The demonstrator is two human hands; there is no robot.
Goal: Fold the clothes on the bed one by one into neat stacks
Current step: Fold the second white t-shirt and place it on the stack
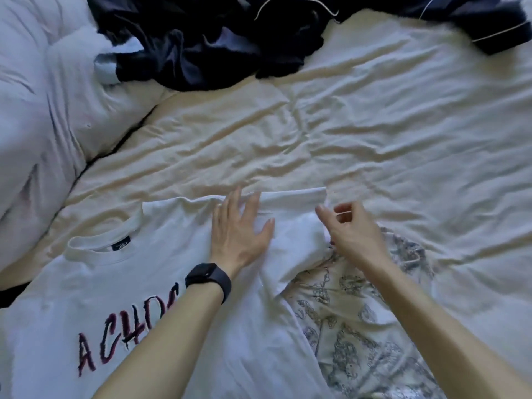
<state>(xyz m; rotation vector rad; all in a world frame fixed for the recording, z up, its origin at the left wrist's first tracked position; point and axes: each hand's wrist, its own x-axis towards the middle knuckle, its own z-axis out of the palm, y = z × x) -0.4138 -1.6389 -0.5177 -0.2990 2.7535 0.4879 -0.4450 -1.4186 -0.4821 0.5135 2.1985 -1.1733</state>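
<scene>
Cream bedsheet (pixel 374 125); L hand (pixel 239 234) spread flat on tee (pixel 144 283), R hand (pixel 351 228) blurred, grip unclear

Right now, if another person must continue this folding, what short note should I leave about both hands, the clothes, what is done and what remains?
Left hand, wearing a black watch: flat, pressing the sleeve of the white printed T-shirt.
Right hand: fingers curled at the sleeve's edge; unclear whether it pinches cloth.
T-shirt lies face up on the bed sheet.
Done: no folded stack in view.
Left: fold this T-shirt, then the patterned garment under the right forearm and the navy clothes pile at the far side.
</scene>
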